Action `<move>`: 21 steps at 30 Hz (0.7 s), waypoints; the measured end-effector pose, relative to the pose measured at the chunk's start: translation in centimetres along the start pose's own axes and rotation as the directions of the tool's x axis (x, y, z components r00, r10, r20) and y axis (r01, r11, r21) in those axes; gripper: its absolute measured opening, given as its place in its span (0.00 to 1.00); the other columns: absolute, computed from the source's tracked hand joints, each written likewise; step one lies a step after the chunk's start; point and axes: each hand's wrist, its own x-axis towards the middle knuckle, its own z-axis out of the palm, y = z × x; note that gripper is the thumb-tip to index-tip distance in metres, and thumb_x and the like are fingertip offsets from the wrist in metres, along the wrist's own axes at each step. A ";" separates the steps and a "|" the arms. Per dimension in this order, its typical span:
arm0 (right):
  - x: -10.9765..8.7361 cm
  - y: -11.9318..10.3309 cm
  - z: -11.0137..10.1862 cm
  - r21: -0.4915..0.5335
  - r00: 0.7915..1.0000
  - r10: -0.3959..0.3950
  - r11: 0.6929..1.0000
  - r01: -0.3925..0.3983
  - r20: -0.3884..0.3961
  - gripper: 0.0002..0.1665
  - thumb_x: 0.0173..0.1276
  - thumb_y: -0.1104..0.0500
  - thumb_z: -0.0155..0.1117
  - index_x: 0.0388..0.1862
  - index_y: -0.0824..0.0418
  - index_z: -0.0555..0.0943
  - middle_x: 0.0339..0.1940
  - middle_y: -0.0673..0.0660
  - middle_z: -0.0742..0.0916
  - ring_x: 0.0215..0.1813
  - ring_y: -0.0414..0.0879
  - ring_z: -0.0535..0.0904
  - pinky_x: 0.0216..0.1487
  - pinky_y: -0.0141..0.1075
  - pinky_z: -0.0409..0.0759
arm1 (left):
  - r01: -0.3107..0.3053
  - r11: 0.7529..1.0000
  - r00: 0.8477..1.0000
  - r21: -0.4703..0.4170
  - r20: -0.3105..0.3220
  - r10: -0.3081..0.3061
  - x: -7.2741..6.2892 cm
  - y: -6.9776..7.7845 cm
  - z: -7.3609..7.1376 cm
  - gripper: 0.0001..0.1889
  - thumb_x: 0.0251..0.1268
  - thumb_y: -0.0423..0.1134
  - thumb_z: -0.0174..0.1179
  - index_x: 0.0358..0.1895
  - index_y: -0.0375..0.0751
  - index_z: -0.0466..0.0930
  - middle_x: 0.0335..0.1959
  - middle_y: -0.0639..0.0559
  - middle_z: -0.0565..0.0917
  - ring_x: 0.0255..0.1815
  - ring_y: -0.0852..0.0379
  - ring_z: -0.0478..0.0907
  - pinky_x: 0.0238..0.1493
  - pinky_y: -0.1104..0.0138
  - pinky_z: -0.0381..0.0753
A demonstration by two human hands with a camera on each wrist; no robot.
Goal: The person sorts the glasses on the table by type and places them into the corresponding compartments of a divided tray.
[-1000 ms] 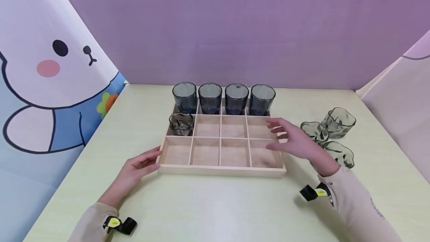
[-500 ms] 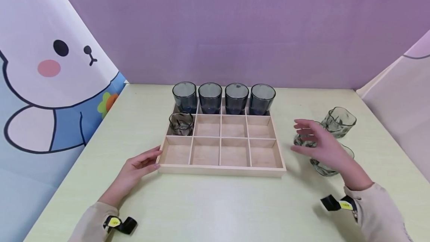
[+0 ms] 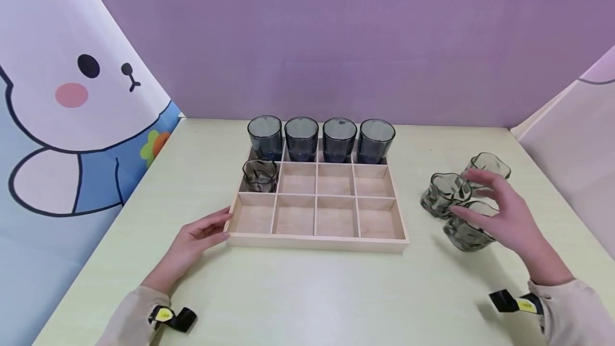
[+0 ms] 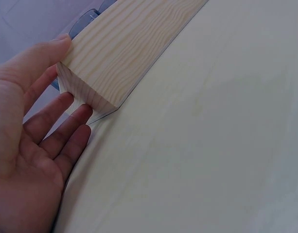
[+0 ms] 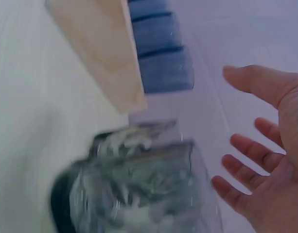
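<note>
Wooden and pale, the divided tray (image 3: 317,243) pinched by the left hand (image 3: 194,241) holds four round blue-grey tumblers (image 3: 301,142) and one wavy smoky glass (image 3: 260,177); three wavy green-grey glasses (image 3: 439,199) remain beside the spread right hand (image 3: 514,220).

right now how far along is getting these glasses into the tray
Done: four straight glasses fill the back row of the tray, and one wavy glass stands leftmost in the middle row. In hand: the right hand is at the loose wavy glasses, apparently gripping none; the left hand touches the tray. Remaining, it seems: those three wavy glasses; seven slots are empty.
</note>
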 end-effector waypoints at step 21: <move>-2.7 6.9 -2.1 0.159 0.959 -0.047 0.987 0.002 0.281 0.68 0.44 0.80 0.75 0.81 0.62 0.49 0.68 0.36 0.67 0.62 0.24 0.64 0.53 0.16 0.64 | 0.017 1.000 1.000 -0.004 0.005 -0.017 0.0 0.2 -0.1 0.23 0.66 0.30 0.64 0.63 0.27 0.75 0.70 0.34 0.68 0.58 0.74 0.74 0.54 0.76 0.76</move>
